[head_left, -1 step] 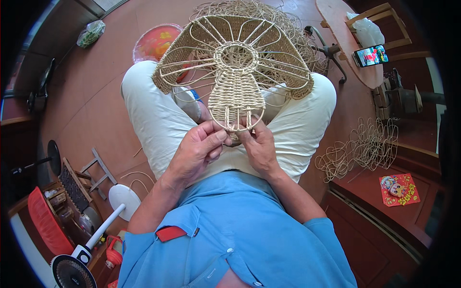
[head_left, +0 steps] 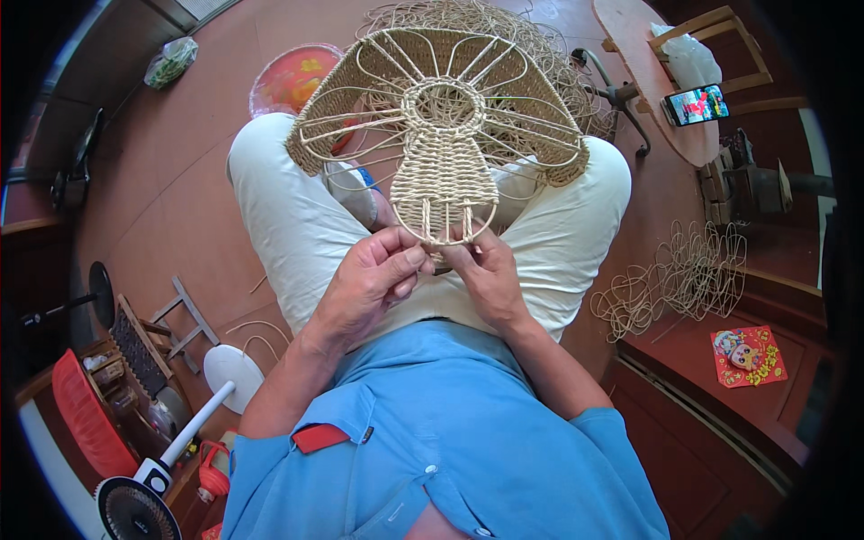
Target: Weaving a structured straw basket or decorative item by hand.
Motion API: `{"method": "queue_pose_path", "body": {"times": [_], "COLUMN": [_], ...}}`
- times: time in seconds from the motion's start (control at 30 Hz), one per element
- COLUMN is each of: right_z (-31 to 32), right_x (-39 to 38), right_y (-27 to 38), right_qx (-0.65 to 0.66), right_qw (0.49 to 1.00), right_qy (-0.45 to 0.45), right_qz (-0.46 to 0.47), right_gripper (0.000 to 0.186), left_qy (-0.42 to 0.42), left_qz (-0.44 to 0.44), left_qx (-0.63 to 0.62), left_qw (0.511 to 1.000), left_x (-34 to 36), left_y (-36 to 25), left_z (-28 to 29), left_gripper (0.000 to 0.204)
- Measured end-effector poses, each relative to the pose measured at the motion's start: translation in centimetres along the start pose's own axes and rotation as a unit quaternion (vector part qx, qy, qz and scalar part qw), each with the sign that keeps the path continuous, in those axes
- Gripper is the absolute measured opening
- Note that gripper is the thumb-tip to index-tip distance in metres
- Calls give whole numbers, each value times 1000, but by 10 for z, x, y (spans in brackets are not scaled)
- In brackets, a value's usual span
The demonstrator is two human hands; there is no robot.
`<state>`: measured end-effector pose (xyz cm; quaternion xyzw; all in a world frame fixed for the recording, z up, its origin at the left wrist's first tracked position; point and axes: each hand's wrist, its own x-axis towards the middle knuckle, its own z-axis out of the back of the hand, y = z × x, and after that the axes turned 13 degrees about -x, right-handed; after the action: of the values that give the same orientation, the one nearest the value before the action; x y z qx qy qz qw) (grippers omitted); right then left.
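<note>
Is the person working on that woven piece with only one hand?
No, the left hand and the right hand are both at the rounded lower end of the woven piece.

Rough, matt wicker piece (head_left: 444,175)

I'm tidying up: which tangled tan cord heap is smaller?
The tangled tan cord heap at right, near the square red paper; the bigger heap lies beyond the woven tan frame.

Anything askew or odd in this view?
Nothing looks spilled or broken. Just untidy: tangled strands at right and a strand heap beyond the woven piece, loops sprawling uncoiled.
</note>
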<state>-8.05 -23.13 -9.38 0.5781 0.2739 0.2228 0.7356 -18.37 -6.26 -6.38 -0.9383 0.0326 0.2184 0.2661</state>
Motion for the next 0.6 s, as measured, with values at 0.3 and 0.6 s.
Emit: {"method": "queue_pose_path", "body": {"times": [0.3, 0.6], "right_z": [30, 13], "right_x": [-34, -35], "right_y": [41, 43], "right_qx": [112, 88], "right_qw": [974, 974], "right_qy": [170, 189], "right_qz": [-103, -86], "right_gripper": [24, 21], "left_qy": [11, 21], "left_qz": [23, 42], "left_qx": [34, -15], "left_qw": [999, 999], "left_x": [3, 3], "left_y": [-4, -12], "left_z": [4, -1], "left_gripper": [20, 25]}}
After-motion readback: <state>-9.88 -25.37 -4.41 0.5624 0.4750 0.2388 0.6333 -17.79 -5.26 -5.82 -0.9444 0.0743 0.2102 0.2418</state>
